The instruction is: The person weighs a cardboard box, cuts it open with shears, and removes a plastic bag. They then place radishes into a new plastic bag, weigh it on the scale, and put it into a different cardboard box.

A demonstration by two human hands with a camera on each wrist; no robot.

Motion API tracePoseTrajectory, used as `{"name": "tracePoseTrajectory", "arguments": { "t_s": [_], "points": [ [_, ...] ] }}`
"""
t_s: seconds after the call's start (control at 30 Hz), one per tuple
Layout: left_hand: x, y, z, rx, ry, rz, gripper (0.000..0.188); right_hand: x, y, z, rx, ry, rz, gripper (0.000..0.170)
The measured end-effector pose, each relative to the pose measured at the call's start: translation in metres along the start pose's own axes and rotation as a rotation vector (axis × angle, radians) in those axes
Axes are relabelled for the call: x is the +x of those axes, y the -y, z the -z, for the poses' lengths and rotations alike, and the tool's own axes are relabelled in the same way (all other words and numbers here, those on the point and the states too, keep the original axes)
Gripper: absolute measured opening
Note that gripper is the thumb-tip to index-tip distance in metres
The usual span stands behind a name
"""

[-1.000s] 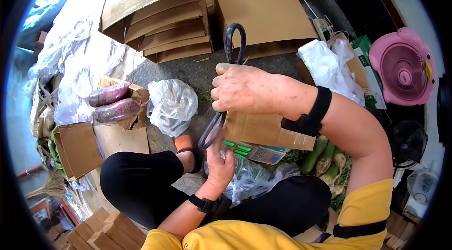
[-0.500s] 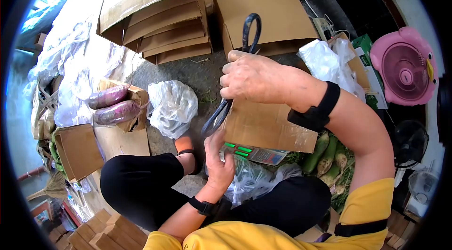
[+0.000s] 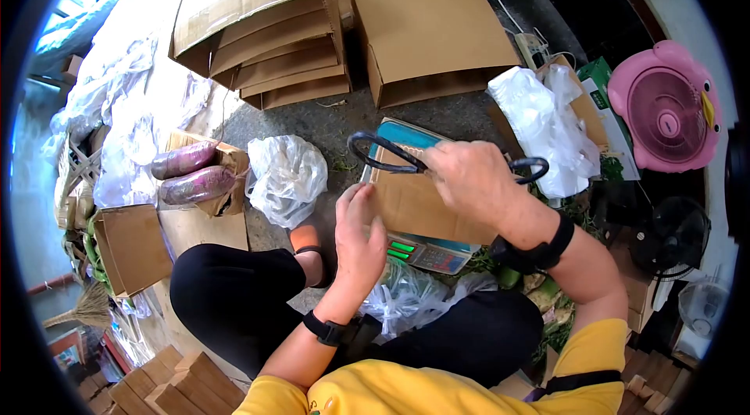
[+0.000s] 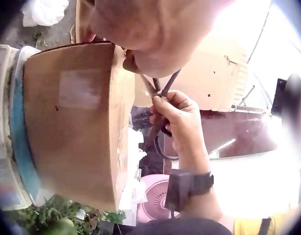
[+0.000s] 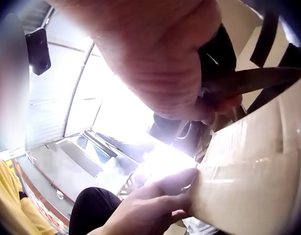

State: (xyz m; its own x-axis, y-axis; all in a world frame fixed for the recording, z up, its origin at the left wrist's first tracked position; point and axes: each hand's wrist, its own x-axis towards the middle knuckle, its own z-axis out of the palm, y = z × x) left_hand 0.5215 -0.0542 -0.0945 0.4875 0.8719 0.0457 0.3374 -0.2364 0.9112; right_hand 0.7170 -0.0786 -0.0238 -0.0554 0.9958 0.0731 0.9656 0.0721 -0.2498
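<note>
A cardboard box [image 3: 426, 208] rests on a digital scale [image 3: 437, 257] with lit green displays. Beside the box's left edge my left hand [image 3: 361, 239] is raised with fingers nearly straight; in the right wrist view the left hand's [image 5: 145, 208] fingertips touch the box [image 5: 248, 181]. Over the box my right hand [image 3: 480, 181] grips dark, big-looped scissors [image 3: 400, 168] around their middle, loops showing on both sides of the fist. The left wrist view shows the right hand [image 4: 182, 120] beyond the box [image 4: 67, 112]. In the right wrist view a scissor blade [image 5: 267, 78] sticks out.
Larger cartons [image 3: 437, 21] stand ahead. Purple vegetables [image 3: 197, 185] and a crumpled white bag [image 3: 287, 179] lie left. White plastic bags [image 3: 539, 126], a pink basin [image 3: 668, 114] and a black fan [image 3: 680, 235] are right. A clear bag [image 3: 402, 298] lies between the legs.
My right hand has moved right and down with the scissors, which have turned from upright to roughly level. My left hand has shifted up slightly. More of the scale's blue plate shows.
</note>
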Motion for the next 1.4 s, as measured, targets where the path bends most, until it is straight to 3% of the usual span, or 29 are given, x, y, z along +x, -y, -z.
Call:
{"name": "tracePoseTrajectory", "arguments": {
  "t_s": [0.17,0.33,0.43,0.63,0.97,1.1,1.4],
  "points": [
    [0.009,-0.002,-0.001,0.174,0.003,-0.033,0.04,-0.021,0.004,-0.005,0.005,0.025,-0.073,0.003],
    [0.016,0.003,0.0,0.112,-0.015,0.136,0.022,-0.022,0.012,-0.005,0.009,0.01,-0.118,0.003],
    [0.014,0.012,0.0,0.196,-0.055,0.033,0.018,-0.021,0.02,-0.009,0.044,0.005,-0.118,0.003],
    [0.016,0.012,0.001,0.131,-0.085,0.152,0.01,-0.02,0.029,-0.023,0.09,-0.028,-0.072,0.006],
    [0.016,0.018,-0.005,0.08,-0.089,0.196,0.009,-0.018,0.033,-0.026,0.086,-0.052,0.023,0.003],
    [0.014,0.022,-0.007,0.028,-0.142,0.133,0.016,-0.017,0.033,-0.021,0.02,0.003,0.061,0.002],
    [0.018,0.018,-0.005,0.165,-0.124,-0.004,0.007,-0.045,0.011,-0.008,-0.03,0.032,0.027,0.003]
  ]
}}
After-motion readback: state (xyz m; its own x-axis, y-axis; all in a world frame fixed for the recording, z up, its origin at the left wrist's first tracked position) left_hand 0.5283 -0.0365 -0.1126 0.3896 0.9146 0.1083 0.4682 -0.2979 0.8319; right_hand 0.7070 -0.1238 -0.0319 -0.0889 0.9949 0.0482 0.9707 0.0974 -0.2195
